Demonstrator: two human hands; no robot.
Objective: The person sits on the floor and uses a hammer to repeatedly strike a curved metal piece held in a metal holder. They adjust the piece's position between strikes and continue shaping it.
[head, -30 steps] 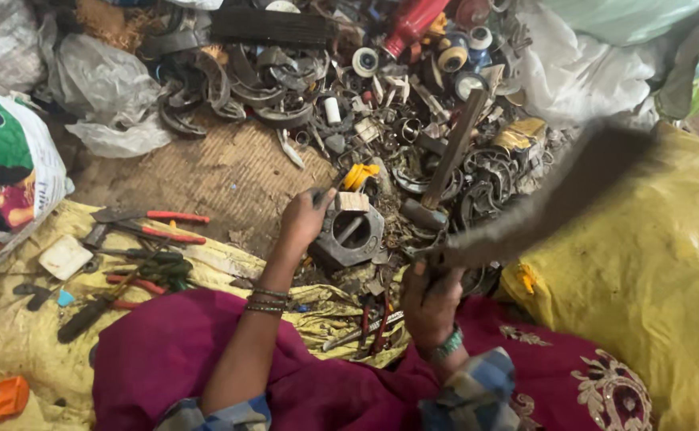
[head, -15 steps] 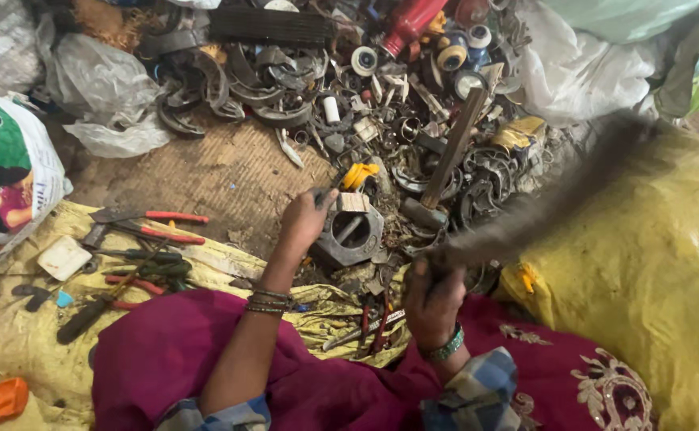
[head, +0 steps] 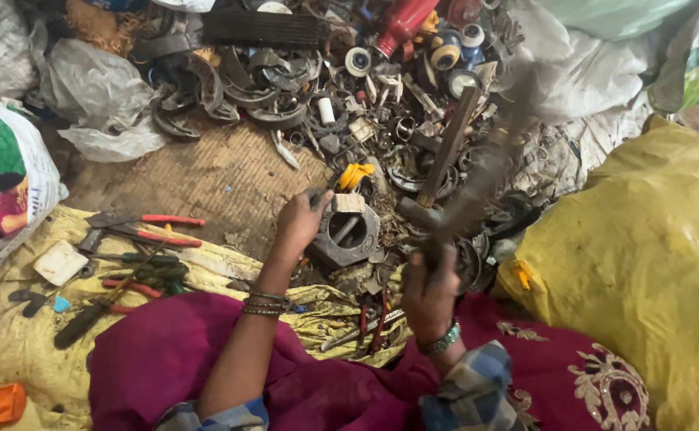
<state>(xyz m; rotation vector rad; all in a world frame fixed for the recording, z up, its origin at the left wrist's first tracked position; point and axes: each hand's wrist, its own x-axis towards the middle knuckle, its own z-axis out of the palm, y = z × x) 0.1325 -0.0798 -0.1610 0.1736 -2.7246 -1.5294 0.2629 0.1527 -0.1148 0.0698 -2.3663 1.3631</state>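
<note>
**Hands at a metal housing amid scrap**

At far left a printed sack (head: 2,179) lies beside a yellow sheet (head: 205,263) carrying two red-handled pliers (head: 154,227) and a green-handled tool (head: 146,267). The left hand (head: 300,222), fingers curled, grips the edge of a grey metal housing (head: 348,233) with a round opening, which sits on the ground just ahead of the magenta lap (head: 205,359). A scrap pile (head: 301,72) of curved metal pieces crowds behind it. The right hand (head: 431,294) is closed around the handle of a hammer (head: 477,183), blurred and raised above the housing's right side. A yellow sack (head: 645,263) fills the right. Since half a second ago the hammer has swung from near-level to steeply upright; the left hand has stayed put.
</note>
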